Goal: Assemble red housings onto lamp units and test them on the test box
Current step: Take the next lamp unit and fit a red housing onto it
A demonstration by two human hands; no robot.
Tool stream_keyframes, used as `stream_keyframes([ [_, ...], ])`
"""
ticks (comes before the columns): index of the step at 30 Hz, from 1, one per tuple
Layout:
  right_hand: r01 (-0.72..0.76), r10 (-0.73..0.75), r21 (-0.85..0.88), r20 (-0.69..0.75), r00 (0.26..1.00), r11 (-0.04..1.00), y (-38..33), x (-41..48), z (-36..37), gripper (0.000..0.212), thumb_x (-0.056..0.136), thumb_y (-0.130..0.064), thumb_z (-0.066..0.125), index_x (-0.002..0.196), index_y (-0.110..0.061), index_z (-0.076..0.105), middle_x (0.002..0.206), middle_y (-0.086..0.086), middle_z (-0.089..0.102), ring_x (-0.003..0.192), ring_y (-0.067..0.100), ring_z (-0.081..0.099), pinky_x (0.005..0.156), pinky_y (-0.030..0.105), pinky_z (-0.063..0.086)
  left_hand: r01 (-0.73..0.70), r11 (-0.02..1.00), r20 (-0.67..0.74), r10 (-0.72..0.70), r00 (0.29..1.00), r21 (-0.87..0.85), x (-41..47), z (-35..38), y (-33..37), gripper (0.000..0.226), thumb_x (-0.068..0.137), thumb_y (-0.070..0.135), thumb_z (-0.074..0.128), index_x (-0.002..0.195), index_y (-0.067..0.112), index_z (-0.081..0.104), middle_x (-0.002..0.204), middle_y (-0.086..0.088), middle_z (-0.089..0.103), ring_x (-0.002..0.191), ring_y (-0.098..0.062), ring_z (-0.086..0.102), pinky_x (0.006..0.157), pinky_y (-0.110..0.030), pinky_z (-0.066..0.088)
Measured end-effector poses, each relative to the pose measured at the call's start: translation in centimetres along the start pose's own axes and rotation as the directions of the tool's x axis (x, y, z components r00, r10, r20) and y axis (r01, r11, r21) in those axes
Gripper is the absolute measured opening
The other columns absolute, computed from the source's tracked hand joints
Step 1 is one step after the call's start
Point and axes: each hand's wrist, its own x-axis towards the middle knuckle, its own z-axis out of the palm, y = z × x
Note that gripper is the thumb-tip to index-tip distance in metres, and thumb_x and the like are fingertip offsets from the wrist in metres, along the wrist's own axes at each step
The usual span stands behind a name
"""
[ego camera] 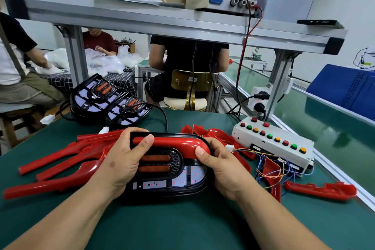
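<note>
**Housing being pressed home: risk of uneven seating and a strained lead**

Risk: the glossy red curved plastic housing [174, 142] lies along the twelve o'clock edge of the black oval lamp unit [168, 176], with both thumbs bearing on it. In my judgement, unequal thumb pressure could seat one end and leave the other proud, or overstress the plastic. A bundle of thin multicoloured wires [269, 166] lies near the unit at three o'clock and reaches the white rectangular test box [272, 144] at two o'clock. Any shift of the unit could drag on that lead.

Position: the unit rests on the green-matted desk [182, 225], between the hands. Whether it lies flat or tipped cannot be told. The left hand [123, 160] grips the nine o'clock end, fingers curled over the far edge, thumb flat on the housing. The right hand [221, 170] grips the three o'clock end, thumb on the housing's rounded corner. Loose red housings [60, 160] lie at nine o'clock, and two further black lamp units [105, 97] stand at eleven o'clock.
</note>
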Motion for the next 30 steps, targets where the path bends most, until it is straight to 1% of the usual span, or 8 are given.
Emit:
stream_keyframes([
  [2,0.0,0.0,0.006,-0.002,1.0,1.0,0.1,0.0,-0.1,0.035,0.074,-0.015,0.07,0.107,-0.007,0.06,0.097,0.011,0.071,0.085,0.025,0.068,0.078,0.035,0.058,0.016,1.0,-0.008,-0.016,1.0,-0.023,0.1,0.1,-0.2,0.041,0.076,0.03,0.069,0.111,0.014,0.056,0.088,-0.017,0.074,0.077,-0.042,0.073,0.056,-0.045,0.059],
  [5,-0.037,0.037,0.055,0.001,0.999,0.998,0.3,0.1,-0.1,0.041,0.076,-0.016,0.069,0.114,-0.001,0.062,0.109,0.023,0.068,0.096,0.032,0.065,0.093,0.044,0.052,0.068,0.996,0.008,-0.068,0.998,-0.063,0.1,-0.1,-0.3,0.032,0.077,0.029,0.069,0.105,0.016,0.059,0.09,-0.023,0.073,0.082,-0.048,0.071,0.06,-0.052,0.058],
  [8,-0.059,0.056,0.057,0.049,0.997,0.997,0.6,0.2,-0.2,0.041,0.081,-0.023,0.067,0.113,0.003,0.067,0.111,0.027,0.068,0.098,0.034,0.066,0.096,0.047,0.051,0.101,0.993,0.03,-0.099,0.995,-0.062,0.0,-0.3,-0.4,0.022,0.078,0.032,0.067,0.097,0.02,0.063,0.092,-0.024,0.072,0.084,-0.048,0.071,0.063,-0.053,0.058],
  [16,0.014,-0.014,0.008,-0.038,0.999,1.0,1.3,0.5,0.1,0.048,0.079,-0.033,0.069,0.115,-0.001,0.066,0.112,0.026,0.068,0.102,0.037,0.065,0.101,0.055,0.047,0.074,0.997,0.002,-0.074,0.997,-0.03,-0.3,0.0,-0.3,0.038,0.064,0.038,0.083,0.093,0.024,0.063,0.092,-0.019,0.074,0.082,-0.047,0.071,0.063,-0.054,0.058],
  [19,0.0,-0.001,-0.014,-0.048,0.999,1.0,1.3,0.5,0.1,0.05,0.078,-0.033,0.071,0.115,0.0,0.064,0.11,0.026,0.069,0.1,0.037,0.066,0.099,0.055,0.048,0.07,0.997,-0.023,-0.071,0.997,-0.023,-0.4,0.2,-0.3,0.043,0.063,0.037,0.084,0.097,0.021,0.062,0.09,-0.017,0.074,0.078,-0.044,0.072,0.06,-0.051,0.059],
  [23,0.0,0.0,0.001,-0.037,0.999,1.0,1.2,0.5,0.2,0.048,0.076,-0.033,0.073,0.112,-0.002,0.067,0.109,0.026,0.069,0.097,0.037,0.067,0.094,0.05,0.053,0.061,0.998,-0.044,-0.061,0.997,-0.013,-0.5,0.4,0.0,0.051,0.062,0.036,0.084,0.103,0.017,0.059,0.087,-0.014,0.075,0.076,-0.043,0.072,0.057,-0.048,0.059],
  [27,0.023,-0.023,0.029,-0.026,0.999,0.999,1.1,0.7,0.2,0.033,0.078,-0.029,0.071,0.103,-0.007,0.072,0.099,0.02,0.073,0.087,0.029,0.071,0.078,0.038,0.058,0.039,0.999,-0.066,-0.039,0.997,-0.007,-0.2,0.5,0.0,0.043,0.07,0.032,0.079,0.103,0.015,0.058,0.085,-0.014,0.074,0.074,-0.044,0.072,0.056,-0.049,0.058],
  [30,0.053,-0.053,0.022,-0.029,0.998,0.998,1.0,0.8,0.3,0.027,0.08,-0.028,0.069,0.099,-0.01,0.074,0.095,0.017,0.074,0.084,0.025,0.071,0.074,0.034,0.057,0.033,0.999,-0.071,-0.033,0.997,-0.008,0.0,0.7,0.1,0.039,0.071,0.031,0.078,0.101,0.015,0.058,0.082,-0.013,0.074,0.072,-0.045,0.072,0.054,-0.049,0.058],
])
